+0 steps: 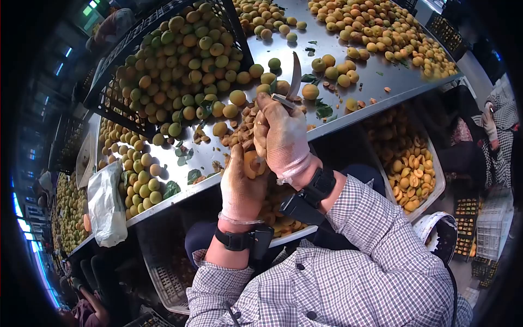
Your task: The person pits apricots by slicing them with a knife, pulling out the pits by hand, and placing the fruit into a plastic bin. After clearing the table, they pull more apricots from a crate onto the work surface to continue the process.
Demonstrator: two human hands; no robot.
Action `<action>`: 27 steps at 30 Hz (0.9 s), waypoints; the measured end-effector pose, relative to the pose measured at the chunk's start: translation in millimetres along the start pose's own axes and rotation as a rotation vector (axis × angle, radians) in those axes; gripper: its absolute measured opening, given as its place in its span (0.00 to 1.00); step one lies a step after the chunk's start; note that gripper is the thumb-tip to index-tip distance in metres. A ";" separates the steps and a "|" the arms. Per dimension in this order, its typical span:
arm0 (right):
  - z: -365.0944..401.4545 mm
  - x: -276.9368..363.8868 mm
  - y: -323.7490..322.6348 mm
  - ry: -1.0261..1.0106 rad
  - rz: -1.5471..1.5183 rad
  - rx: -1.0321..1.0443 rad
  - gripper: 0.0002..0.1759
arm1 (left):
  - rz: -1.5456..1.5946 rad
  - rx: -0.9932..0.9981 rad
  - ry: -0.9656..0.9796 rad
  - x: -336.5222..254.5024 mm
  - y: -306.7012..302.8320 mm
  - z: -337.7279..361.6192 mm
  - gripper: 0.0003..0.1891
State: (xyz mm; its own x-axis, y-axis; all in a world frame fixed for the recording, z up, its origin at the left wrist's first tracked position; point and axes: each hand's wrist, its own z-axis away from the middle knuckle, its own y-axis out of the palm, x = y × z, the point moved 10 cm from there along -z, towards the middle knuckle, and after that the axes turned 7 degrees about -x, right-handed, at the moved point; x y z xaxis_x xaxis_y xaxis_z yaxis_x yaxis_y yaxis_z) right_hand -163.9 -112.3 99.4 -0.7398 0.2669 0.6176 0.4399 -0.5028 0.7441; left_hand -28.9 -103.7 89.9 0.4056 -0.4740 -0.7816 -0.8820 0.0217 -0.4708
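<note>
My left hand (243,182), in a stained light glove, is closed around a cut apricot (254,164) with its orange inside showing. Just above it, my right hand (282,131), gloved too, grips a knife (296,76) whose curved blade points up and away from me. Both hands are close together over the near edge of the metal table (359,111). Beyond them lies a heap of apricot pits (245,128), partly covered by my right hand. Loose whole apricots (237,97) sit around the pits.
A tipped black crate (239,32) spills whole apricots at the back left. A white bag (107,204) hangs over the table's left edge. Under the table, a bin (440,182) holds apricot halves. A white bucket (436,223) stands at right. Other people sit nearby.
</note>
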 end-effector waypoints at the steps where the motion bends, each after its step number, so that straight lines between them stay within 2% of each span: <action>1: 0.2 -1.7 1.2 0.006 0.004 -0.004 0.18 | -0.015 0.070 -0.068 -2.9 2.7 -0.6 0.31; 3: 2.1 -3.1 7.4 -0.002 0.067 0.032 0.17 | -0.028 0.139 -0.144 4.9 6.5 1.2 0.29; 5: -1.5 -7.4 8.4 -0.016 0.087 0.055 0.16 | -0.101 0.150 -0.034 4.5 7.5 2.3 0.27; 6: -2.5 -8.9 9.4 -0.038 0.100 0.080 0.15 | -0.100 0.148 -0.042 15.4 12.6 4.5 0.27; 7: -4.5 -15.4 7.1 -0.031 0.104 0.079 0.15 | 0.159 0.116 -0.224 42.5 19.8 8.1 0.26; 8: -3.9 -4.3 9.3 -0.254 0.354 0.076 0.14 | 0.418 0.078 -0.404 57.7 24.6 10.6 0.26; 9: 1.1 6.2 16.4 -0.479 0.602 0.075 0.12 | 0.418 0.074 -0.408 59.4 23.3 11.4 0.26; 10: 3.5 1.9 15.5 -0.475 0.604 0.078 0.12 | 0.551 0.102 -0.525 65.5 28.4 16.9 0.26; 11: 10.8 -7.7 22.3 -0.384 0.483 0.181 0.11 | 0.686 0.132 -0.639 68.7 34.6 22.4 0.26; 12: 18.0 -17.0 28.5 -0.293 0.362 0.282 0.09 | 0.688 0.129 -0.642 70.9 35.3 23.6 0.26; 13: 20.4 -21.6 25.2 -0.292 0.363 0.283 0.09 | 0.671 0.124 -0.577 70.7 34.8 22.0 0.23; 15: 41.8 -19.9 39.9 -0.616 0.668 0.467 0.10 | 0.634 0.114 -0.449 75.5 36.9 22.6 0.17; 16: 47.7 -21.6 43.9 -0.673 0.746 0.528 0.11 | 0.961 0.142 -0.444 97.2 45.5 26.3 0.16; 17: 44.4 -27.3 42.2 -0.672 0.746 0.526 0.11 | 0.961 0.143 -0.446 91.3 45.3 23.0 0.16; 19: 46.5 -33.2 41.2 -0.799 0.660 0.570 0.12 | 1.695 0.159 -0.218 42.8 27.6 8.0 0.15; 20: 47.3 -28.5 42.9 -0.809 0.702 0.525 0.14 | 0.935 0.092 -0.425 101.0 43.0 23.6 0.20; 21: 49.4 -22.6 47.7 -0.809 0.702 0.524 0.14 | 0.935 0.093 -0.425 75.4 34.8 14.7 0.20; 23: 14.1 -33.3 18.5 -0.223 0.353 0.206 0.18 | 1.092 -0.102 -1.028 69.3 32.8 31.0 0.24; 24: 5.1 -39.9 11.5 -0.021 0.212 0.130 0.21 | 1.070 -0.199 -1.041 73.1 29.7 28.7 0.30; 25: -2.2 -43.8 3.2 0.124 0.106 -0.023 0.22 | 1.070 -0.201 -1.041 77.0 29.7 29.3 0.30; 27: -10.7 -50.1 -3.1 0.164 -0.014 0.000 0.21 | 0.853 -0.226 -1.032 87.4 20.1 29.7 0.29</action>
State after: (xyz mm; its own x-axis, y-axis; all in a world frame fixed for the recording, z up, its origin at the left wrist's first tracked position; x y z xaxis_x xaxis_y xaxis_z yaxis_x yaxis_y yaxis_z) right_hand -133.7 -132.9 63.5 -0.8191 0.1361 0.5573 0.4287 -0.5004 0.7522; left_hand -4.1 -118.5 0.0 -0.3762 0.4862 -0.7887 -0.9263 -0.2163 0.3085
